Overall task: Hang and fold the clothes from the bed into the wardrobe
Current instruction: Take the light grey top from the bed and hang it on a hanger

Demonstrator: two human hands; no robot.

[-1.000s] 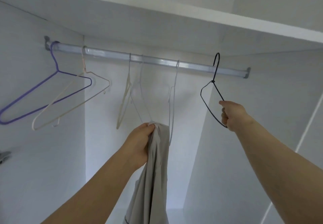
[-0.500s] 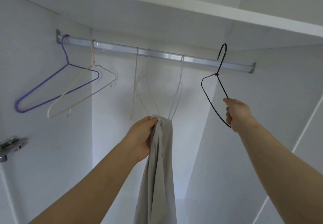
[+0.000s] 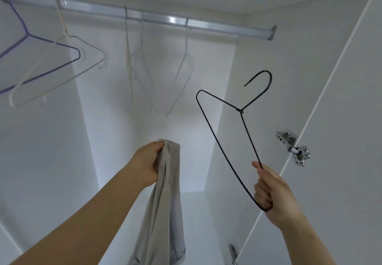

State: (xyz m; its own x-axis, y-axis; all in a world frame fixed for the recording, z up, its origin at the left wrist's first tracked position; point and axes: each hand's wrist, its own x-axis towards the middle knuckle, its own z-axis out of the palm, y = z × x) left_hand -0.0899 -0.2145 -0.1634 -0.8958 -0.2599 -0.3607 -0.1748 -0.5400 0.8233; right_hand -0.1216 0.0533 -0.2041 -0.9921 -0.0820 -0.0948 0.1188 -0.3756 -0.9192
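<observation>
I look up into a white wardrobe. My left hand (image 3: 147, 164) grips the bunched top of a grey garment (image 3: 163, 209), which hangs straight down from it at the centre. My right hand (image 3: 270, 190) holds a black wire hanger (image 3: 225, 140) by one lower corner. The hanger is off the rail, tilted, with its hook pointing up and right. The metal rail (image 3: 165, 19) runs across the top, well above both hands.
On the rail hang a purple hanger (image 3: 41, 41), a cream hanger (image 3: 82, 43) and several pale wire hangers (image 3: 142, 68) near the middle. A metal door hinge (image 3: 293, 148) sits on the right side panel. White wardrobe walls close in left and right.
My right hand lifted the black hanger off the rail and brought it down and toward me. My left hand still holds the grey garment, lower in view.
</observation>
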